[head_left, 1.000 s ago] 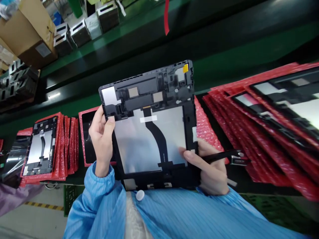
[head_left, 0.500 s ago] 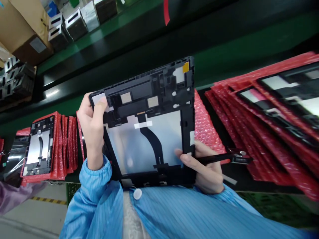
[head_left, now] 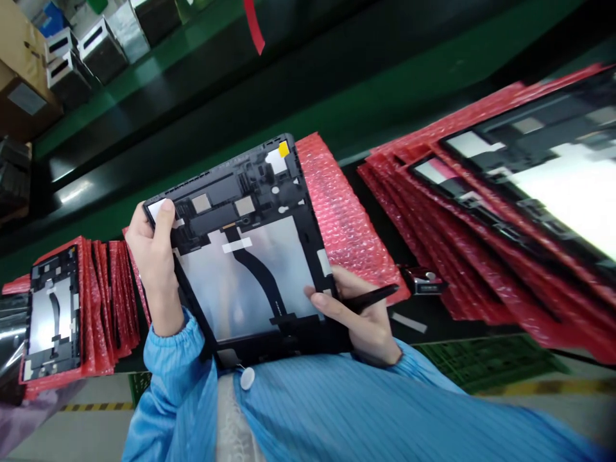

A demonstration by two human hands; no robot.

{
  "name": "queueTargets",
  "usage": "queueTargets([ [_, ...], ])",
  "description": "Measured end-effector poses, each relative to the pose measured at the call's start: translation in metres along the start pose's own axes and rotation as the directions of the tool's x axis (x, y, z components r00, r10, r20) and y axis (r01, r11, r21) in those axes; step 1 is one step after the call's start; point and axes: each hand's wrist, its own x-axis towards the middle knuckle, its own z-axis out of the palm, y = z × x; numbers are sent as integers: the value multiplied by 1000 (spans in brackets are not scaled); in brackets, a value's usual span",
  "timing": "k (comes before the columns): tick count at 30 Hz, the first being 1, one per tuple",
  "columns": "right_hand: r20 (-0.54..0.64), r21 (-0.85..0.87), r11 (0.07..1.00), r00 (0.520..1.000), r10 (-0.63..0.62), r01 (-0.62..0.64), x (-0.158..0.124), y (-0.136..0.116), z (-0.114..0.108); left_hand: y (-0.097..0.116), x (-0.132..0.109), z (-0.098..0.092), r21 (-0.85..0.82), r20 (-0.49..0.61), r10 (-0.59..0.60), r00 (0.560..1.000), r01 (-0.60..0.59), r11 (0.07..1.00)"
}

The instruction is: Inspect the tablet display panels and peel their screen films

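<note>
A tablet screen assembly (head_left: 269,244), its inner side up, is held tilted in front of my body. It has a black frame, a silvery back panel and a dark ribbon cable (head_left: 257,269) with white tape across it. My left hand (head_left: 156,256) grips the upper left corner, thumb on a white patch. My right hand (head_left: 368,321) is closed on the lower right edge, thumb on top. A slim black tool (head_left: 378,296) also sticks out of my right hand; its exact kind I cannot tell. Red bubble wrap (head_left: 344,212) lies beyond the assembly's right edge.
Red bubble-wrap sleeves with screen assemblies (head_left: 534,167) are stacked at the right, more (head_left: 55,314) at the left. A small metal-and-black object (head_left: 426,280) and a pale strip (head_left: 409,322) lie nearby. Metal blocks (head_left: 101,51) stand at the back left. A co-worker's purple sleeve (head_left: 36,417) shows lower left.
The whole view has shifted, so the surroundings sit further left. The assembly is tilted differently and more of the bubble wrap behind it shows. Both hands keep their hold.
</note>
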Motion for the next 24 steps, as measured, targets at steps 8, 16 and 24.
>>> queueTargets([
  [8, 157, -89, 986, 979, -127, 142, 5, 4, -10, -1, 1, -2, 38, -12, 9, 1000, -8, 999],
  [16, 151, -168, 965, 973, -174, 199, 1, -2, -6, 3, 3, -4, -95, -19, -14, 1000, 12, 995],
  [24, 156, -174, 954, 964, -217, 243, -2, -4, -3, 18, 0, -8, -144, -11, -38, 999, 36, 989],
])
